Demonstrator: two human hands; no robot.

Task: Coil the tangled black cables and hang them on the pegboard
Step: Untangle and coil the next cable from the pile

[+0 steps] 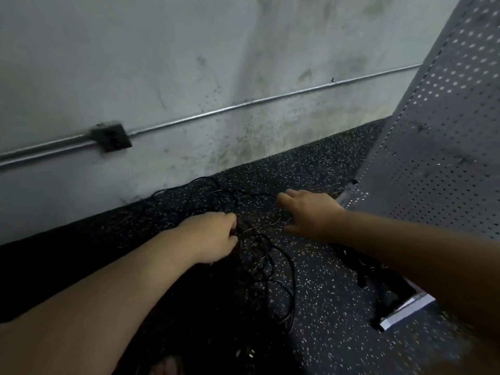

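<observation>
Black cables point(259, 247) sprawl in a loose tangle across the speckled rubber floor point(324, 307), close to the stained wall point(189, 63). I see my left hand point(213, 236) with its fingers pinched shut on a strand in the middle of the tangle. My right hand point(308, 212) hovers just beside it, fingers spread wide, holding nothing. The grey pegboard point(438, 136) leans at the right.

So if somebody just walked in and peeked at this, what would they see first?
Probably the two bare arms reaching in from the bottom: the left hand is pinching the tangled black cables spread on the speckled floor, while the right hand hovers open just past them. Next, the grey pegboard leaning in on the right, against the stained wall.
</observation>
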